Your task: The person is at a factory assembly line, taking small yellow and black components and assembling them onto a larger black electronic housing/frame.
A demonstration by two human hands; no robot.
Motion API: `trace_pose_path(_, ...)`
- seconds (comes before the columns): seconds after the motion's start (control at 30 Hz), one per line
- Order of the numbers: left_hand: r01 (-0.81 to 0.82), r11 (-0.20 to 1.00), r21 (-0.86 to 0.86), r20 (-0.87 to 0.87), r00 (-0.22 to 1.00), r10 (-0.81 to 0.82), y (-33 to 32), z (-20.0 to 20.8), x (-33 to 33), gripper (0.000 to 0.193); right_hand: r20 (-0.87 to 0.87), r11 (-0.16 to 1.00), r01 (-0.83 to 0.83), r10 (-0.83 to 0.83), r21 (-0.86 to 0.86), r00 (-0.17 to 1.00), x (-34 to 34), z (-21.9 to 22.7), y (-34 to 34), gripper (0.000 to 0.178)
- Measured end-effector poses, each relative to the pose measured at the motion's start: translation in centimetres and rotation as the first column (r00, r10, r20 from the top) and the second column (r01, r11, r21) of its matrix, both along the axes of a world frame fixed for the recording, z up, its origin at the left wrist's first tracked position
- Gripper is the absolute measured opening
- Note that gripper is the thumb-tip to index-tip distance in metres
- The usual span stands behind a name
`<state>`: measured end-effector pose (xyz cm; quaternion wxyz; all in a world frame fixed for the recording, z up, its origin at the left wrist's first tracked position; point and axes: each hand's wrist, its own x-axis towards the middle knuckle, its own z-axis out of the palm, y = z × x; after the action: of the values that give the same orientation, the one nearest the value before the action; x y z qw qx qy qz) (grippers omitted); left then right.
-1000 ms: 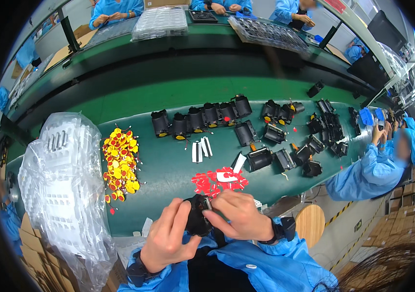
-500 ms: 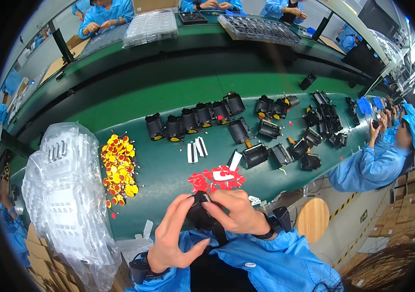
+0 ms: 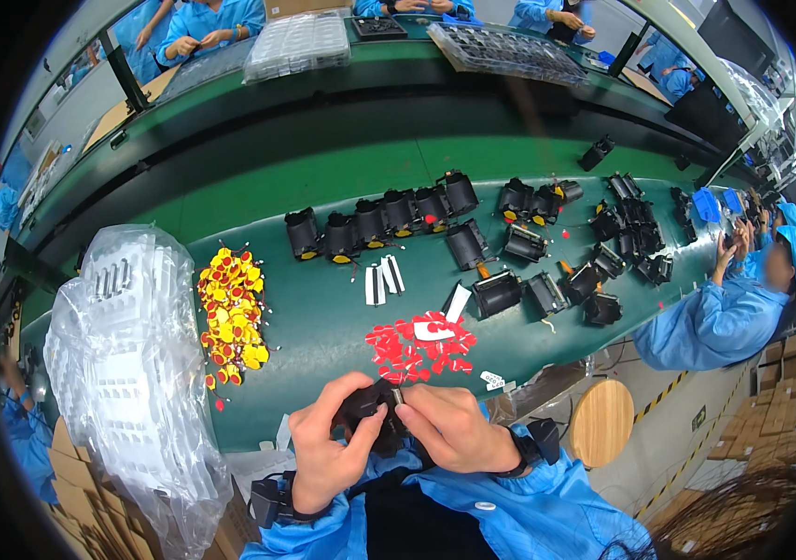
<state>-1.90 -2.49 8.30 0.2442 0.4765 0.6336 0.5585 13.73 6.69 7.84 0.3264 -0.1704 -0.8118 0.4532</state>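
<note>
Close to my body, over the table's front edge, my left hand (image 3: 335, 441) grips a black plastic housing (image 3: 361, 403), with its thumb and fingers around the left side. At the housing's right edge my right hand (image 3: 454, 427) is closed in a pinch. A small shiny bit shows at those fingertips; what it is I cannot make out. Just beyond my hands lies a pile of red stickers (image 3: 398, 350), with a white strip on top. To the left is a heap of yellow discs with red centres and short wires (image 3: 233, 317).
Rows of similar black housings (image 3: 384, 220) stand along the green table (image 3: 314, 322). White strips with black edges (image 3: 383, 280) lie nearer. Bagged white trays (image 3: 123, 364) fill the left. A round wooden stool (image 3: 601, 423) and a seated co-worker in blue (image 3: 711, 313) are at right.
My left thumb has come in onto the housing, where it was spread away before. The housing has turned in my hands, and my right fingers have shifted to its right edge.
</note>
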Motion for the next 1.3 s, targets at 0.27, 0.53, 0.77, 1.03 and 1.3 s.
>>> trace_pose_path(0.27,-0.007,1.000,-0.029,-0.026,1.000,0.006,-0.5,0.6,0.6,0.023,0.039,0.987,0.049,-0.056,0.152,0.998,0.5,0.3,-0.9,0.010)
trace_pose_path(0.53,-0.027,0.998,0.064,-0.115,0.993,0.034,-1.3,0.3,0.7,0.027,0.051,0.933,0.114,-0.139,0.340,0.989,0.3,0.9,-1.7,0.016)
trace_pose_path(0.77,0.074,0.990,0.120,-0.225,0.973,-0.046,-2.1,0.5,0.3,0.029,-0.001,0.979,0.120,-0.121,0.167,0.993,-0.1,1.1,-1.9,0.008)
trace_pose_path(1.03,-0.089,0.996,0.027,0.257,0.963,0.079,-0.7,-0.6,0.5,0.021,0.024,0.937,-0.063,0.076,-0.343,0.997,-1.2,0.2,0.0,0.018)
trace_pose_path(1.3,-0.020,0.997,0.078,0.106,0.994,0.011,-0.7,-1.5,-0.2,0.019,0.105,0.997,-0.009,0.017,-0.074,0.994,-2.2,0.0,0.1,0.017)
